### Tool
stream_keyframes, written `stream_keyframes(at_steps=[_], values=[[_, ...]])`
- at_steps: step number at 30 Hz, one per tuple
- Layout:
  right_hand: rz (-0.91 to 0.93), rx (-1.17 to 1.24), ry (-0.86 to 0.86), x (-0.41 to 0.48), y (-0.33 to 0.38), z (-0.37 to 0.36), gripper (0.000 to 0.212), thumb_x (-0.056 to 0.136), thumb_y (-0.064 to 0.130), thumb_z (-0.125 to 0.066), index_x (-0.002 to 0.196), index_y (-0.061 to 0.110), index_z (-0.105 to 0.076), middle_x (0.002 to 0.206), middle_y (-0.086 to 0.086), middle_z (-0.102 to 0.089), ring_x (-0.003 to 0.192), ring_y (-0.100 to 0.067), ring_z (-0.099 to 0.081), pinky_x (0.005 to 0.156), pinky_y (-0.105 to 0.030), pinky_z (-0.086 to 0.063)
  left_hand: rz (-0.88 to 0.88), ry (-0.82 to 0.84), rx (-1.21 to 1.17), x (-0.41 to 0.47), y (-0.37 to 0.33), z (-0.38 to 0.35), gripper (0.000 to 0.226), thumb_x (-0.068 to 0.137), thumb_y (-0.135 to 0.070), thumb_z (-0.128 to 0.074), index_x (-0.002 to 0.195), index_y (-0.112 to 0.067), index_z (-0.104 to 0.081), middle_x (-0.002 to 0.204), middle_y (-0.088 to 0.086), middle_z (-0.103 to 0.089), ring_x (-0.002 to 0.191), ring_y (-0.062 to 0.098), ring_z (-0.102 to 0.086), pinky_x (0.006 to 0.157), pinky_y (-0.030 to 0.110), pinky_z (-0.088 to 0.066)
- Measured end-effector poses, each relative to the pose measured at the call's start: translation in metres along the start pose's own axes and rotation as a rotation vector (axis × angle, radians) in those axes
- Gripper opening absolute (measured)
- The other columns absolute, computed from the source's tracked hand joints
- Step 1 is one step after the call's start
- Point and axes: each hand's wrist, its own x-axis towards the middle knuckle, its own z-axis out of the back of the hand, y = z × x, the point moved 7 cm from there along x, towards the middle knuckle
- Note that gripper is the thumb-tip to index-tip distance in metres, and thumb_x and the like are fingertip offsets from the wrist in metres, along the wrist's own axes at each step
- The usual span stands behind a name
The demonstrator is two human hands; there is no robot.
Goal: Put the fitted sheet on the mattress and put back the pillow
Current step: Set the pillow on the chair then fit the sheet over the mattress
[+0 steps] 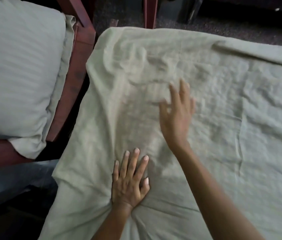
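- I see the pale green, wrinkled fitted sheet [223, 118] spread flat ahead of me. Its far and left edges meet at a rounded far-left corner, and its right side runs out of frame.
- Dark carpet [240, 28] lies beyond the far edge. There is only a narrow gap to the red-brown wooden chair [78, 66] on the left.
- White striped pillow [15, 66] lies on that chair, long axis pointing away from me.
- Left hand [130, 181] is flat, fingers straight, pressing the sheet.
- Right hand [176, 115] is open, fingers spread, blurred over the middle of the sheet; I can't tell if it touches.
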Motion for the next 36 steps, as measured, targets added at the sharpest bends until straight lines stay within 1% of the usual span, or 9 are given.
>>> stream_keyframes(at_steps=[8,15,19,21,23,26,29,33,36], values=[[0.022,-0.362,0.14,-0.224,-0.073,0.052,0.056,0.086,0.041,-0.041,0.137,0.021,-0.04,0.152,-0.008,-0.031,0.146,-0.019,-0.008,0.115,-0.044,-0.006,-0.013,0.065,0.046,-0.003,-0.008,0.016,0.071,0.077,-0.046,-0.044,0.145,-0.028,-0.032,0.155,0.002,-0.023,0.143,0.024,-0.02,0.114,0.046,-0.011],[0.134,-0.51,0.376,-0.158,-0.071,0.011,0.063,0.09,0.057,-0.024,0.147,0.031,-0.029,0.156,0.002,-0.023,0.146,-0.024,-0.012,0.113,-0.054,-0.003,-0.371,0.205,0.161,0.026,0.033,0.034,0.065,0.087,-0.06,-0.029,0.146,-0.033,-0.026,0.156,0.003,-0.021,0.143,0.028,-0.021,0.112,0.05,-0.01],[0.092,-0.518,0.387,-0.153,-0.061,0.012,0.063,0.095,0.056,-0.022,0.151,0.028,-0.012,0.16,0.003,-0.003,0.147,-0.022,0.005,0.113,-0.052,0.009,-0.067,0.134,0.121,0.026,0.038,0.049,0.057,0.091,-0.05,-0.033,0.144,-0.029,-0.035,0.154,0.007,-0.027,0.141,0.031,-0.025,0.113,0.054,-0.012],[0.133,-0.471,0.27,-0.177,-0.046,0.022,0.062,0.094,0.05,-0.026,0.149,0.021,-0.024,0.158,-0.003,-0.017,0.146,-0.026,-0.01,0.113,-0.05,0.004,0.094,0.014,0.003,0.002,0.03,0.066,0.05,0.093,-0.037,-0.038,0.139,-0.019,-0.044,0.15,0.013,-0.035,0.139,0.033,-0.03,0.112,0.055,-0.013],[0.243,-0.393,0.231,-0.233,-0.027,0.024,0.059,0.092,0.045,-0.033,0.144,0.017,-0.034,0.152,-0.008,-0.033,0.142,-0.027,-0.025,0.112,-0.05,-0.006,0.014,0.044,-0.027,-0.061,0.015,0.077,0.05,0.093,-0.033,-0.038,0.141,-0.02,-0.041,0.15,0.011,-0.034,0.139,0.03,-0.029,0.112,0.052,-0.012],[0.35,-0.383,0.352,-0.317,-0.023,0.02,0.057,0.091,0.045,-0.036,0.144,0.022,-0.031,0.153,-0.003,-0.031,0.145,-0.022,-0.013,0.114,-0.049,-0.007,-0.137,0.235,0.085,-0.153,0.026,0.075,0.057,0.091,-0.041,-0.034,0.146,-0.03,-0.027,0.155,0.002,-0.023,0.141,0.029,-0.026,0.112,0.051,-0.016],[0.35,-0.434,0.366,-0.349,-0.037,0.026,0.056,0.092,0.044,-0.035,0.144,0.024,-0.031,0.154,0.0,-0.028,0.147,-0.018,0.002,0.114,-0.048,-0.008,0.178,0.239,0.055,-0.183,0.094,0.082,0.058,0.091,-0.044,-0.032,0.146,-0.026,-0.028,0.156,0.006,-0.019,0.143,0.033,-0.019,0.112,0.053,-0.015],[0.234,-0.392,0.372,-0.355,-0.03,0.026,0.056,0.093,0.044,-0.033,0.145,0.022,-0.029,0.155,-0.002,-0.026,0.145,-0.02,-0.007,0.114,-0.051,-0.006,0.368,0.291,-0.188,-0.216,0.146,0.09,0.064,0.093,-0.052,-0.021,0.15,-0.021,-0.02,0.158,0.006,-0.012,0.14,0.031,-0.028,0.105,0.051,-0.037],[0.252,-0.331,0.396,-0.38,-0.002,0.017,0.059,0.091,0.043,-0.037,0.144,0.021,-0.03,0.154,-0.005,-0.029,0.144,-0.023,-0.015,0.113,-0.052,-0.006,0.497,0.195,-0.112,-0.259,0.139,0.109,0.059,0.095,-0.042,-0.026,0.146,-0.012,-0.031,0.153,0.013,-0.027,0.135,0.034,-0.035,0.106,0.053,-0.03]])
